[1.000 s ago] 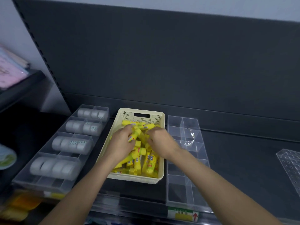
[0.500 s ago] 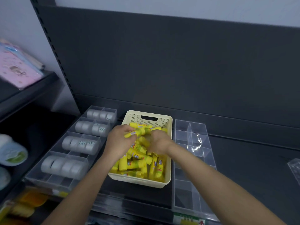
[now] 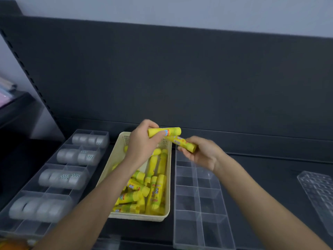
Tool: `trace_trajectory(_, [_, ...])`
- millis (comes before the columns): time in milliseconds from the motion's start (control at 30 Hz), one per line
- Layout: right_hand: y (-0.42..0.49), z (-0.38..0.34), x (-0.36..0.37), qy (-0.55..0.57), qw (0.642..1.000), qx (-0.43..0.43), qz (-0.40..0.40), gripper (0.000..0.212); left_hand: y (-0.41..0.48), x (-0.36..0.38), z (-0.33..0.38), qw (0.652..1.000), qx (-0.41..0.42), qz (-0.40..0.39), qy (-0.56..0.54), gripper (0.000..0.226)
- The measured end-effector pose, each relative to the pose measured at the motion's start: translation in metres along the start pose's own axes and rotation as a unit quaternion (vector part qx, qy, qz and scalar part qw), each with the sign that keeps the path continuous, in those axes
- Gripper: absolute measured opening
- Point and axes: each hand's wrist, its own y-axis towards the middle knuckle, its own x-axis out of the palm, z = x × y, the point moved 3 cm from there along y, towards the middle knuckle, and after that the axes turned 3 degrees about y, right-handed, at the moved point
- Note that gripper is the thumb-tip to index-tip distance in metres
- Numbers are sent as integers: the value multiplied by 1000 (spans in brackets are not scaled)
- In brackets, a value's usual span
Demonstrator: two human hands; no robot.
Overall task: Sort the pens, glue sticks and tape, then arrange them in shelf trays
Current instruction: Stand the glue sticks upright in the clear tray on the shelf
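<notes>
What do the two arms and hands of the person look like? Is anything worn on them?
Both forearms are bare as far as the picture shows: no sleeves in view. The left hand and the right hand wear no gloves. No watch, bracelet or ring can be seen on either wrist or on the fingers.

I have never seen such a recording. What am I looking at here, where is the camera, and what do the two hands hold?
No machine here: a person works with bare hands, and the single camera sits on their head, looking down at a dark shelf. The left hand holds one yellow glue stick; the right hand holds another glue stick, both raised above a cream basket full of glue sticks. To the left stands a clear tray with tape rolls in its compartments. To the right lies an empty divided clear tray.
</notes>
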Motion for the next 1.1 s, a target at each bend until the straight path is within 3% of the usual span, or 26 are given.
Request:
trace_trajectory(167, [9,-11,-38,100,994,16,37,6,22,30,12,997,54,-25,42,19])
trace_trajectory(233, [14,-13,-44,49,998,5,49,4,31,48,11,991,65,-74,88,25])
trace_trajectory(333, [28,-16,-47,-114,988,-49,86,8,45,69,9,982,64,-112,139,30])
trace_trajectory(433, [43,-21,-48,-220,961,-121,115,15,56,84,5,975,49,-132,174,29])
trace_trajectory(533, [53,-26,-43,-307,926,-175,132,7,63,94,-2,968,53,-153,192,28])
trace_trajectory(667, [65,-27,-37,-472,834,-253,137,16,68,107,-12,962,74,-174,198,28])
trace_trajectory(800, [69,-22,-36,-543,770,-311,126,16,66,118,-18,959,81,-182,200,33])
trace_trajectory(933, [74,-16,-36,-571,742,-325,137,16,62,123,-22,964,83,-152,201,29])
trace_trajectory(1100, [75,-16,-34,-580,742,-309,136,9,61,125,-25,964,90,-140,207,31])
